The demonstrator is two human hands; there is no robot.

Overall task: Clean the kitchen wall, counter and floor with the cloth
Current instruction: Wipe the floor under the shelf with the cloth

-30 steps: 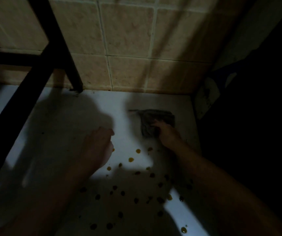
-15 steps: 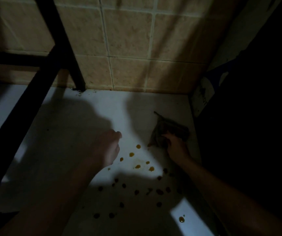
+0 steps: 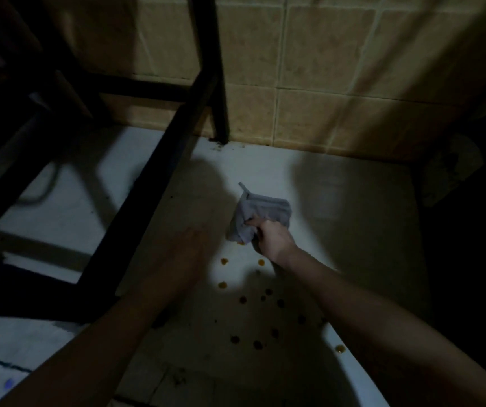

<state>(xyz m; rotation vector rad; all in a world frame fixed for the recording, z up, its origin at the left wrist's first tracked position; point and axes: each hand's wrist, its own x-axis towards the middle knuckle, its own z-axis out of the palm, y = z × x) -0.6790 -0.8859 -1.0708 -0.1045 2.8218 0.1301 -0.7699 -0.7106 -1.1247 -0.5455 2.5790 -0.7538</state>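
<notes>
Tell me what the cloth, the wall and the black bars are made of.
The cloth looks like soft fabric: it bunches in the right hand. The wall looks like matte beige ceramic tile, with grout lines. The black bars may be painted metal; too dark to tell.

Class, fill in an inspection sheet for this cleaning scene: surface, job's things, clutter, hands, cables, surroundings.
Surface: white floor, dotted with orange-brown drops.
Job's things: grey cloth, bunched, at the drops' far edge.
Clutter: nothing seen.
Hands: right hand grips the cloth; left hand blurred, holds nothing.
Cables: dark curved line at left, perhaps a cable.
Surroundings: tan tiled wall; black frame; right side too dark.
</notes>
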